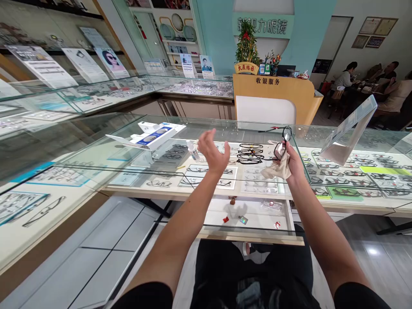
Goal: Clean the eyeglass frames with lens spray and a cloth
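Note:
My right hand (294, 162) is closed around a pair of black-framed eyeglasses (280, 150) and a beige cloth (279, 170). The glasses are held tilted above the glass counter, one lens higher than the other, and the cloth hangs below them. Raised over the counter, my left hand (212, 151) has its fingers apart and nothing in it. Just left of that hand stands a small white spray bottle (193, 151). Between my hands, several black-framed glasses (250, 154) lie in a stacked row on the counter.
An open drawer (212, 229) with small packets sits below the counter, close to my body. A white-and-blue box (156, 135) lies at the left; a slanted display stand (349, 131) is at the right. Beyond stands a wooden cashier desk (309, 101); several people sit at the far right.

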`<state>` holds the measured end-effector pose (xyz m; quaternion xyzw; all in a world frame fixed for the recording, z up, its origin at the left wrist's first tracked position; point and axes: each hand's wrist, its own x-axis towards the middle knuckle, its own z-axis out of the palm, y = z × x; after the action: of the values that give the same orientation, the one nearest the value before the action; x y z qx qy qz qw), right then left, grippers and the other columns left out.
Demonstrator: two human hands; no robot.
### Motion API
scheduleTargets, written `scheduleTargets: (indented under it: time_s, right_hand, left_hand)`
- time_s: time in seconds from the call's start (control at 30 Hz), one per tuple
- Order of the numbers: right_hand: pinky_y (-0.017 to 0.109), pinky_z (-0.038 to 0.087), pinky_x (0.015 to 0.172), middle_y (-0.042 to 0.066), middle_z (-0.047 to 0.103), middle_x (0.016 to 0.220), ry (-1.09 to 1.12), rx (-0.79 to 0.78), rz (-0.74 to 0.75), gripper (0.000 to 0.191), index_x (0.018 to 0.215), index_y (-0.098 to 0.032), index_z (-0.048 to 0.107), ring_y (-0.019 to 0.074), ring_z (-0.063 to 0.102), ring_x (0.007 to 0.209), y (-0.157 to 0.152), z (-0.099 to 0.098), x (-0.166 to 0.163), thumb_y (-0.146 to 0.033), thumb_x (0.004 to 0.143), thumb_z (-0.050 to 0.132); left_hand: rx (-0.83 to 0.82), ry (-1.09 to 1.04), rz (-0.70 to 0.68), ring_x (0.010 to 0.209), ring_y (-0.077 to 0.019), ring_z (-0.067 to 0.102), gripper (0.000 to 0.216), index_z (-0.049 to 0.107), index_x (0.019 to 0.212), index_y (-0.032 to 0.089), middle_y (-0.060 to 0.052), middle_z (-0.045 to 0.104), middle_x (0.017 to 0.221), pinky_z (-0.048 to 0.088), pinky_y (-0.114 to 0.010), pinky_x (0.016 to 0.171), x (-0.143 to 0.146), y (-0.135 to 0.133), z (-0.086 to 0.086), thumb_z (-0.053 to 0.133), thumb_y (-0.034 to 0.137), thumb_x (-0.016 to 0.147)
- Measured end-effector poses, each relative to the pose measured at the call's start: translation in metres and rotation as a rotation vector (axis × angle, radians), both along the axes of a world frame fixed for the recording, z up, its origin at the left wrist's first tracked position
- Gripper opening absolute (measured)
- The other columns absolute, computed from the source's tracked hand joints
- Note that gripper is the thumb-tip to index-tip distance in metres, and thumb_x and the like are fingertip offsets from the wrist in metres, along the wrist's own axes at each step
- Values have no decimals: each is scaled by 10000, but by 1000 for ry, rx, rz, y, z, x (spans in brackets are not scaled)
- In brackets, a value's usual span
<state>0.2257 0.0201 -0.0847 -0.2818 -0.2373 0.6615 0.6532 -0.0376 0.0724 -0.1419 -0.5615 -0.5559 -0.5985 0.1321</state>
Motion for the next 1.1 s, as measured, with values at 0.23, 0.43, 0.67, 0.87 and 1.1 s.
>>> scheduleTargets:
  time_s: [0.23, 0.43, 0.67, 0.87, 1.1]
  right_hand:
    - [242, 656, 615, -63, 780, 721, -55, 30, 16, 287, 863, -257, 738, 140, 768, 662, 4, -8, 3, -420, 802, 965]
    - [314, 728, 790, -47, 823, 781, -40, 47, 64, 300, 865, -275, 744, 209, 852, 871, 3, -12, 2, -435, 770, 980]
    - [374, 725, 953, -23, 870, 907, -23, 130, 134, 318, 852, -280, 724, 262, 858, 1093, 2, -11, -2, -456, 759, 972]
    - [419, 731, 805, 21, 855, 862, -75, 92, 103, 355, 816, -280, 710, 298, 854, 1045, 0, -8, -2, -487, 710, 978]
    - [400, 715, 789, 18, 817, 810, -91, 111, 62, 383, 767, -264, 681, 280, 844, 981, -1, -7, -4, -434, 656, 1005]
  left_hand:
    - [-148, -365, 305, 1576, -385, 430, 753, 419, 1525, 168, -251, 439, 1647, 327, -579, 1290, -38, 8, 12, 689, 114, 824]
    - [-299, -538, 385, 1541, -380, 484, 750, 424, 1509, 154, -232, 544, 1592, 363, -560, 1281, -41, 14, 8, 692, 87, 811]
    - [-441, -613, 364, 1505, -393, 552, 603, 509, 1422, 212, -187, 706, 1456, 367, -610, 1281, -51, 27, -10, 635, 84, 846]
    - [-418, -682, 320, 1417, -408, 628, 357, 536, 1286, 215, -219, 745, 1282, 363, -710, 1242, -58, 37, -22, 535, 132, 938]
    - [-237, -603, 12, 1131, -264, 699, 217, 494, 1192, 243, -134, 698, 1193, 552, -444, 1088, -44, 31, -8, 545, 344, 1007]
